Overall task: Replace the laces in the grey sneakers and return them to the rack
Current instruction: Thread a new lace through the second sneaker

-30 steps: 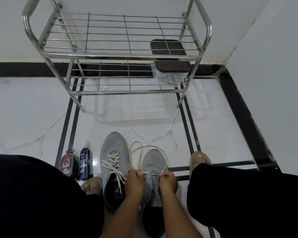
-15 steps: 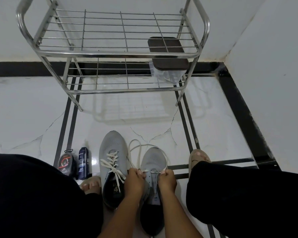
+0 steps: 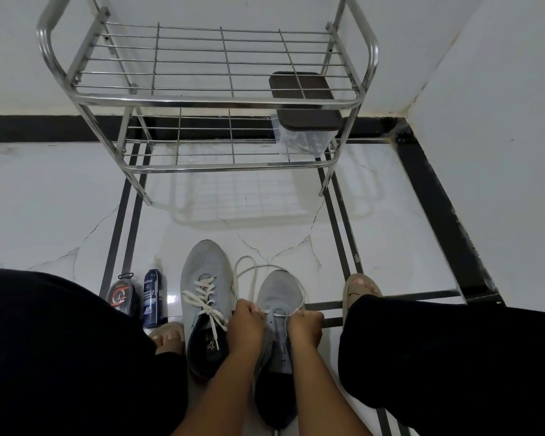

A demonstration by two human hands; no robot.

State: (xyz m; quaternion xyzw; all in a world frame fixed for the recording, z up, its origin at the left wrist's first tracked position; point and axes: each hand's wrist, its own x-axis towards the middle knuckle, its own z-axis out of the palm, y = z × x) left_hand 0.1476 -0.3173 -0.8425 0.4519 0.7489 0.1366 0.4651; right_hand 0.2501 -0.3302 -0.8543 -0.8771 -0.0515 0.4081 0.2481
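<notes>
Standing at far left beside the knee: a shoe-polish tin (image 3: 120, 295) and a dark spray can (image 3: 151, 297), set aside, likely for cleaning. Next along, laced grey sneaker (image 3: 203, 297), seemingly finished and parked toe toward the steel rack (image 3: 202, 102); then left hand (image 3: 246, 325) and right hand (image 3: 306, 327), each curled round one end of the white lace (image 3: 249, 272) over the unlaced grey sneaker (image 3: 279, 313), probably evening the ends through the lowest eyelets, slack looping past the toe. Both sneakers on the floor, rack shelves waiting beyond.
</notes>
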